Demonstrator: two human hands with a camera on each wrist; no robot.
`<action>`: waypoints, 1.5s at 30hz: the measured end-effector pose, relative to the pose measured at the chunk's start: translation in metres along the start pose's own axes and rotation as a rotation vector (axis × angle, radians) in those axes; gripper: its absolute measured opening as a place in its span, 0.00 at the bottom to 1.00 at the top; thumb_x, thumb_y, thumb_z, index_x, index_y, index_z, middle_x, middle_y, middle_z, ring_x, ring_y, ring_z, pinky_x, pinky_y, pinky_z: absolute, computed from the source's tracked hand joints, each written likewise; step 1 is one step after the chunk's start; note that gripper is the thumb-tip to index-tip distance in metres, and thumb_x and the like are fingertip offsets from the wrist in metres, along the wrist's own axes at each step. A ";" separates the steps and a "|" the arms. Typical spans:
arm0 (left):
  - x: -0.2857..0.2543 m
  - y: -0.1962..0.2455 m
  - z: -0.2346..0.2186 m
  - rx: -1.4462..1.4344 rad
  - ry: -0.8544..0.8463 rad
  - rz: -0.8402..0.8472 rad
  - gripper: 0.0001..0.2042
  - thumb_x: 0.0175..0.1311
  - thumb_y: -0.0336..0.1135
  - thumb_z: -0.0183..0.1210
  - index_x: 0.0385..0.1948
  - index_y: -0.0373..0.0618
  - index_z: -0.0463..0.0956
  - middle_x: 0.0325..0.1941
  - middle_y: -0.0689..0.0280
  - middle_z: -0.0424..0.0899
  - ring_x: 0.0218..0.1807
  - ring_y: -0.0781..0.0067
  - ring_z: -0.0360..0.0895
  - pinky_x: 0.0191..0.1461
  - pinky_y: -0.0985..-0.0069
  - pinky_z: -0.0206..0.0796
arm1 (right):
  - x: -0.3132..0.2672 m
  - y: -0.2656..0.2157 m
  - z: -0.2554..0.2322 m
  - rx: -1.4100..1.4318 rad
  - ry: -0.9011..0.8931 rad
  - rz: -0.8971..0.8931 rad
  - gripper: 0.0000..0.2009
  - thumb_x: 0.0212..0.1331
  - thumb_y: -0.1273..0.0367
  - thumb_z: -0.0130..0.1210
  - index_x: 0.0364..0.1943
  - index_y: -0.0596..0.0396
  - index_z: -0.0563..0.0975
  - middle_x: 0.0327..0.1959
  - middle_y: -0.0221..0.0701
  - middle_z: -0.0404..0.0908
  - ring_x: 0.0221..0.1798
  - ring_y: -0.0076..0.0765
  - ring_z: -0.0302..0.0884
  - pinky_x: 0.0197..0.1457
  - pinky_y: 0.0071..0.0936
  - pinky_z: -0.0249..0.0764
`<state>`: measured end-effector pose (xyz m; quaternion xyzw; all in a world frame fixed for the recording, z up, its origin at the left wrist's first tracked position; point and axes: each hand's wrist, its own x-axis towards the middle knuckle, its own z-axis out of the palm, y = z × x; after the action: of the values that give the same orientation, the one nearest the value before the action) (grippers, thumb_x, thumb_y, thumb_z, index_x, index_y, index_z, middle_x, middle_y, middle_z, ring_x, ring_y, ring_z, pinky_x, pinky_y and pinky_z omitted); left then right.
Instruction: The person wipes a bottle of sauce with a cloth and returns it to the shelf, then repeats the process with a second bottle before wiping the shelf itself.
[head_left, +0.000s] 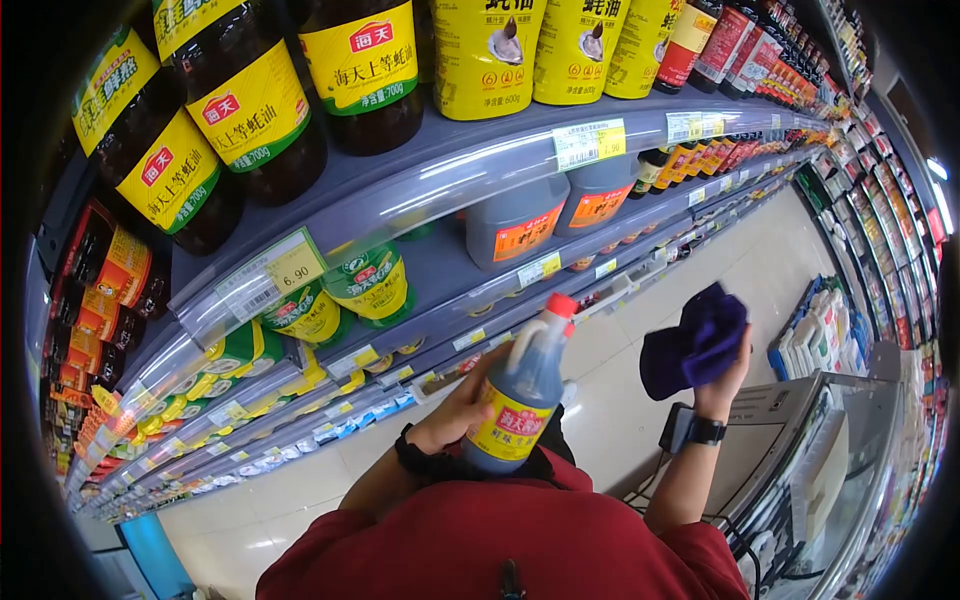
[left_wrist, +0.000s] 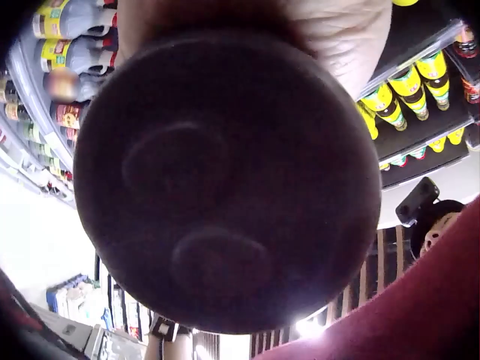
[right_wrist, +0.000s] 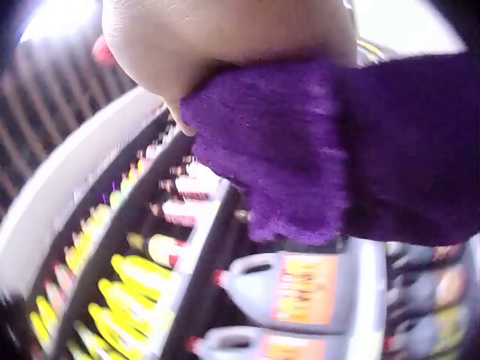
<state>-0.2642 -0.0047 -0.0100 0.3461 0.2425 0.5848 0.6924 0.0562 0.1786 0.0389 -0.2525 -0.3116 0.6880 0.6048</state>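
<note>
In the head view my left hand point(head_left: 452, 412) grips a large soy sauce bottle point(head_left: 516, 415) around its body, in front of my chest. It has a red cap, a pale side handle and a yellow and red label, and it leans with the cap toward the shelves. The left wrist view is mostly filled by the bottle's dark round base point(left_wrist: 225, 187), my palm behind it. My right hand point(head_left: 724, 388) holds a crumpled purple cloth point(head_left: 690, 345) out to the right, apart from the bottle. Folds of the cloth point(right_wrist: 277, 150) hang below that hand in the right wrist view.
A curved shelf edge point(head_left: 420, 190) with price tags runs across the front, bearing dark oyster sauce bottles point(head_left: 360, 60) and yellow pouches point(head_left: 490, 60). Grey jugs point(head_left: 515, 225) stand one level down. At the right is a white and metal cabinet point(head_left: 800, 450).
</note>
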 end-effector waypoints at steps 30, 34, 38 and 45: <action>0.032 -0.023 -0.024 0.719 0.271 0.066 0.26 0.62 0.38 0.58 0.59 0.41 0.59 0.55 0.57 0.69 0.59 0.69 0.66 0.60 0.72 0.59 | -0.082 0.213 0.028 -0.143 -0.077 0.824 0.15 0.66 0.64 0.43 0.49 0.59 0.72 0.44 0.40 0.79 0.44 0.39 0.80 0.48 0.37 0.77; 0.031 -0.010 -0.021 0.638 0.162 -0.005 0.31 0.66 0.43 0.55 0.65 0.40 0.52 0.63 0.57 0.64 0.65 0.68 0.61 0.66 0.71 0.54 | -0.076 0.211 0.035 -0.111 -0.103 0.891 0.15 0.65 0.62 0.46 0.49 0.57 0.72 0.44 0.37 0.79 0.44 0.37 0.80 0.48 0.36 0.77; 0.048 0.007 -0.036 0.178 -0.170 0.013 0.40 0.58 0.49 0.62 0.68 0.46 0.47 0.63 0.55 0.64 0.68 0.62 0.58 0.70 0.67 0.49 | -0.058 0.204 0.027 -0.236 -0.590 0.968 0.17 0.65 0.60 0.48 0.52 0.54 0.71 0.46 0.35 0.79 0.46 0.35 0.80 0.50 0.34 0.76; 0.061 0.005 -0.025 0.461 -0.286 -0.036 0.36 0.41 0.37 0.74 0.55 0.44 0.63 0.52 0.62 0.76 0.57 0.72 0.70 0.63 0.68 0.60 | -0.041 0.204 0.021 -0.161 -0.734 1.060 0.24 0.58 0.64 0.58 0.58 0.52 0.67 0.50 0.35 0.75 0.53 0.35 0.75 0.56 0.34 0.73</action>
<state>-0.2741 0.0604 -0.0179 0.5691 0.2752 0.4471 0.6328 -0.0915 0.1205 -0.0977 -0.1651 -0.3816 0.9093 0.0167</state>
